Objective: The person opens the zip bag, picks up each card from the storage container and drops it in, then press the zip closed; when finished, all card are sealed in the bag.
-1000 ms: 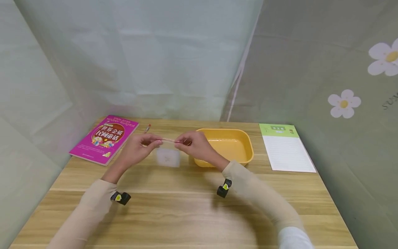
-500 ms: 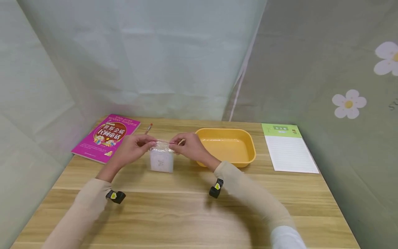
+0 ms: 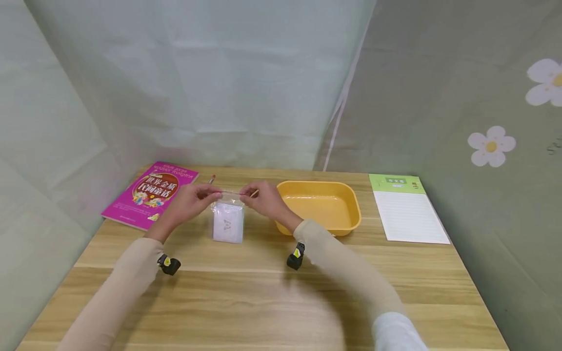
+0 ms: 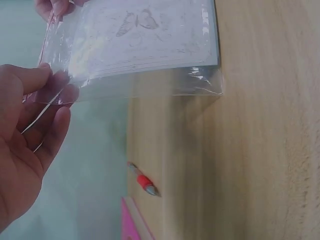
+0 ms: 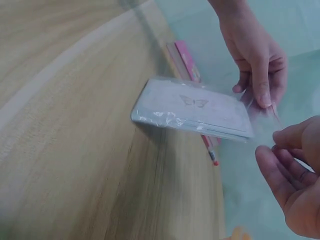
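A clear plastic zip bag (image 3: pixel 228 223) hangs upright from both hands over the middle of the table. Inside it sits a small stack of white cards or papers (image 4: pixel 145 40) with a butterfly printed on the front. My left hand (image 3: pixel 190 204) pinches one end of the bag's reddish top strip between thumb and fingers. At the other end, my right hand (image 3: pixel 267 201) pinches the same strip. In the right wrist view the bag (image 5: pixel 195 107) tilts toward that camera, its top edge stretched between the two hands.
A pink storybook (image 3: pixel 151 195) lies at the back left, with a red-ended pen (image 3: pixel 212 179) beside it. Behind my right hand stands a yellow tray (image 3: pixel 318 184). A green-topped lined writing pad (image 3: pixel 408 214) lies to the right. Cloth walls (image 3: pixel 259 97) enclose the table.
Both hands keep their pinch on the bag's top strip. They shifted slightly left, then rose a little. The bag, blurred a second ago, now hangs more steadily with its butterfly print visible.
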Demonstrator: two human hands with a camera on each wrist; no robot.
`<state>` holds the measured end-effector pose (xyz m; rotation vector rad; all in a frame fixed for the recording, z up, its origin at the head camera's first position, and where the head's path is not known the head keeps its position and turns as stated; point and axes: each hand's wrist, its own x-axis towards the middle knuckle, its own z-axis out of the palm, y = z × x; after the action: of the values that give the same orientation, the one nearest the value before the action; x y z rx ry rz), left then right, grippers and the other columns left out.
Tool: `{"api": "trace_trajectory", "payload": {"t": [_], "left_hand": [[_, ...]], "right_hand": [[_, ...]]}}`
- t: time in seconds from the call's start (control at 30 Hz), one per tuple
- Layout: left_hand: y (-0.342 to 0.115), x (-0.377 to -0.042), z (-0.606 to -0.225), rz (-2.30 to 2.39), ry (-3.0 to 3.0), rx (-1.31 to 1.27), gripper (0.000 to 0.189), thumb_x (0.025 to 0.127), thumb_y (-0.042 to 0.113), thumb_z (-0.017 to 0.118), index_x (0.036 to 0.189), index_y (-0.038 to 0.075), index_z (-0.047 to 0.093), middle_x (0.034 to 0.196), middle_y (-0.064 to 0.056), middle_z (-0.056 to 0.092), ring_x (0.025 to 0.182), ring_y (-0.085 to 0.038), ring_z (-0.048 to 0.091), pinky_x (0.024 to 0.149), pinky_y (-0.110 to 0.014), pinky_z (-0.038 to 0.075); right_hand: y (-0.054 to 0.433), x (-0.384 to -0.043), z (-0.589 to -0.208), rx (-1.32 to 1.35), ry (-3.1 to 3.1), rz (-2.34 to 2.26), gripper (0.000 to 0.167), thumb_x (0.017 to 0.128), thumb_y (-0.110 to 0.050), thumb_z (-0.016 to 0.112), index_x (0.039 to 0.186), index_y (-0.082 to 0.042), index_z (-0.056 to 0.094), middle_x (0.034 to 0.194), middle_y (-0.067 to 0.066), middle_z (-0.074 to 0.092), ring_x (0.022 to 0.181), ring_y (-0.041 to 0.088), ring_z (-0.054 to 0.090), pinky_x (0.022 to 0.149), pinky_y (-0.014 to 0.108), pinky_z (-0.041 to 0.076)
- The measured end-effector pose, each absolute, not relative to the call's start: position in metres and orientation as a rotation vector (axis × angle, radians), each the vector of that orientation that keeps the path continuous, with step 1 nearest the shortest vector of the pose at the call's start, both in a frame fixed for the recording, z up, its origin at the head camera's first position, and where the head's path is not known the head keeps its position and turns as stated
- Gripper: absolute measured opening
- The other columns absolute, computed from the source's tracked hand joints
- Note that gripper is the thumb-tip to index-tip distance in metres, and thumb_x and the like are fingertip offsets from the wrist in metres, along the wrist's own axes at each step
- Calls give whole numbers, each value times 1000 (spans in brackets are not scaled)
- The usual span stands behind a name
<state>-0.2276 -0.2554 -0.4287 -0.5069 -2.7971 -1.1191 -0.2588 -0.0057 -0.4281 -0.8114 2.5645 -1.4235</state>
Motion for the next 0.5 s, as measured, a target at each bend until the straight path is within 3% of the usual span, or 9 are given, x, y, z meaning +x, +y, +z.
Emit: {"api": "trace_trajectory", "payload": {"t": [0.23,0.5], "left_hand": [[-260,-244,-445,-1125,-2848,-498,26,101,20,66,114,-1,74,106,-16,75,89,-27,69,76,-35,56],[-264,-252,-455,-1122,-2886,-497,22,101,16,65,113,-1,74,100,-13,75,90,-25,67,82,-37,54]], "right_hand": [[-12,-264,-434,-753,2569,-1361,9,94,-7,73,100,-1,77,90,6,73,77,12,66,63,19,53],[-22,-270,-443,-671,2637,-1286,10,95,-7,72,101,-3,78,91,4,74,81,12,65,69,19,52]]}}
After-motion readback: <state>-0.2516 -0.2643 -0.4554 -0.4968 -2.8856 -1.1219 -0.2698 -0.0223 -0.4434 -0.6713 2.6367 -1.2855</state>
